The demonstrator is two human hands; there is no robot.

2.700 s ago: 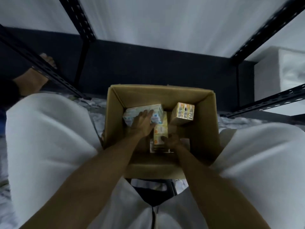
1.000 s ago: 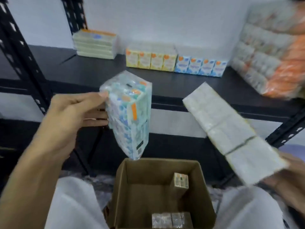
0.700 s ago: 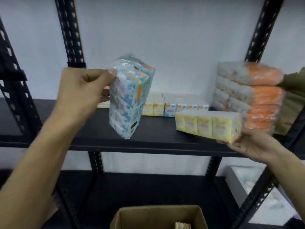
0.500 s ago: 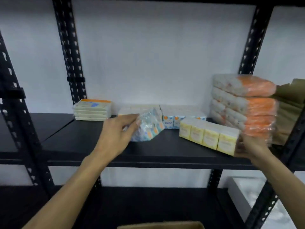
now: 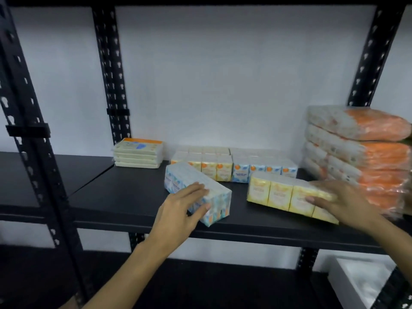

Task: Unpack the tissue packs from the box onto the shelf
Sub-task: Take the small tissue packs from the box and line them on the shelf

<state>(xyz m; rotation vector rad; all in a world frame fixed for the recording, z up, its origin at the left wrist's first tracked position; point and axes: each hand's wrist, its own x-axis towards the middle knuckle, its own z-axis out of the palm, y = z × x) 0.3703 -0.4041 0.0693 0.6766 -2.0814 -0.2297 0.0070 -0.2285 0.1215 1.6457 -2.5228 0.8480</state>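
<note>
We are setting two tissue packs down on the black shelf [image 5: 124, 197], one under each hand. Our left hand [image 5: 178, 210] is lying over the near end of the blue-patterned pack [image 5: 214, 192], fingers spread along its top and thumb against its front face, in a loose hold rather than a firm clamp. That pack is sitting flat on the shelf, but its long axis is running on a slant, from back-left to front-right, so it is lying skewed to the tidy row of small packs [image 5: 234, 168] just behind it along the wall.

Our right hand [image 5: 343, 201] is resting with straight fingers on top of the yellow pack [image 5: 278, 192], pressing rather than gripping. The yellow pack is lying nearly parallel to the shelf edge, its right end near the orange-wrapped stack [image 5: 356, 152], whether touching we cannot tell.

Judging by this, the next move is turning on the blue pack's slant: our left hand is already at its near end, so swinging that end leftward and pushing back should square it against the row. The box is not showing in this view.
</note>
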